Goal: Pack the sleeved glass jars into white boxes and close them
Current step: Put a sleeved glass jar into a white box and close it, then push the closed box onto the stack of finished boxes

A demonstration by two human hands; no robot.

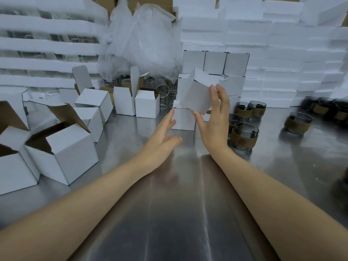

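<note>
Many white foam slabs (pixel 282 53) wall a steel table (pixel 178 204); left hand (pixel 162 144) spread, right hand (pixel 214 125) pinching a white box (pixel 197 95).

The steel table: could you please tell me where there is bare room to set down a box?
Bare steel table runs down the middle, between the open boxes and the sleeved jars. Another gap separates those jars from a lone jar. The back is crowded with stacked boxes.

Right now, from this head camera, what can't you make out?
1. Head view: what the tilted white box contains; its walls hide the inside.
2. Head view: the lower stacked boxes, partly behind that box and the right hand.
3. Head view: the far-right sleeved jars, blurred; no count.
4. Head view: the leftmost open box, cut by the edge.
</note>
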